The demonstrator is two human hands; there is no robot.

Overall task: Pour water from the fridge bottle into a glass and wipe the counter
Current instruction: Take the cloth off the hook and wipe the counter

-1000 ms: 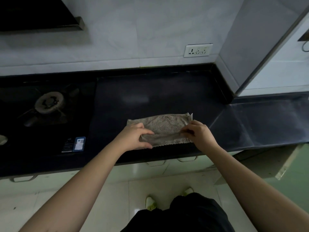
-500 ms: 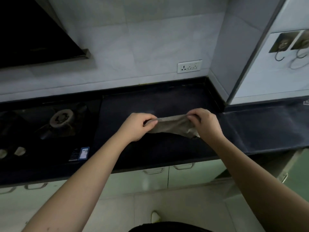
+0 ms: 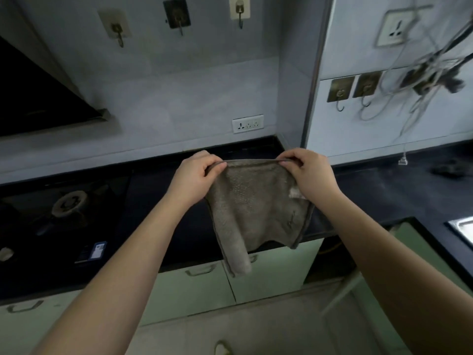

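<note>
Both hands held a grey-brown cloth (image 3: 258, 208) up in the air above the dark bench (image 3: 158, 201), the cloth clear of the surface. Left hand (image 3: 197, 179) pinched the top left corner, fingers curled round the hem. Right hand (image 3: 308, 172) pinched the top right corner the same way, thumb and fingers closed on the edge. Top hem was stretched taut between the two hands. The cloth hung down unevenly, a longer folded flap drooping at lower left in front of the pale green cabinet doors (image 3: 204, 285), a shorter corner at lower right. A small light tag showed near the right wrist.

Gas hob (image 3: 69, 203) sat at the left of the bench, burner visible, well apart from the cloth. A white wall socket (image 3: 247, 123) was on the backsplash behind the hands. Hooks (image 3: 340, 92) were stuck on the wall at right, with tangled cables (image 3: 419, 80) hanging near another socket. Edge of a metal sink (image 3: 462, 228) showed at far right. A dark hood (image 3: 38, 98) was at upper left. No bottle or glass could be made out.
</note>
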